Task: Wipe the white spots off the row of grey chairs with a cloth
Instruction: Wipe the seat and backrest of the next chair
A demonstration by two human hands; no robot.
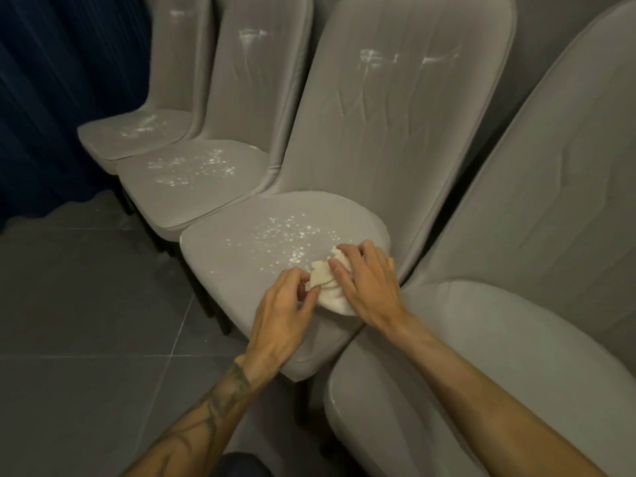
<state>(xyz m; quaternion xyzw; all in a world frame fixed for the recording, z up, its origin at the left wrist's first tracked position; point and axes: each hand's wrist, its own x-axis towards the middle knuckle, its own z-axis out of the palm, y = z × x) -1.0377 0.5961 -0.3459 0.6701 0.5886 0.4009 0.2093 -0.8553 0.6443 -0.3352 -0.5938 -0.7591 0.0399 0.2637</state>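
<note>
1. Head view: a small crumpled cream-white cloth (327, 287) lies bunched on the near right part of a grey padded chair seat (220, 259). It sits at the near edge of a scatter of white spots (292, 235) spread over the seat's middle.
2. The left hand (282, 315) pinches the cloth's near left edge between its thumb and curled fingers (303, 277). The right hand (370, 287) lies on top with its fingers (364, 256) spread and barely bent, pressing the cloth down rather than gripping it.
3. The cloth is thus between and beneath both hands, and its far tip touches the nearest spots.
4. The step in hand looks like bunching the cloth for a stroke. It would go best with the wad flat under the right palm, swept away from the seat's right edge across the spots and off the front edge. That keeps powder off the nearest grey seat (481, 339), which looks clean.
5. This chair's backrest carries white smears (406, 58), and two farther grey seats (179, 187) are spotted as well, so much of the row is left to wipe.
</note>
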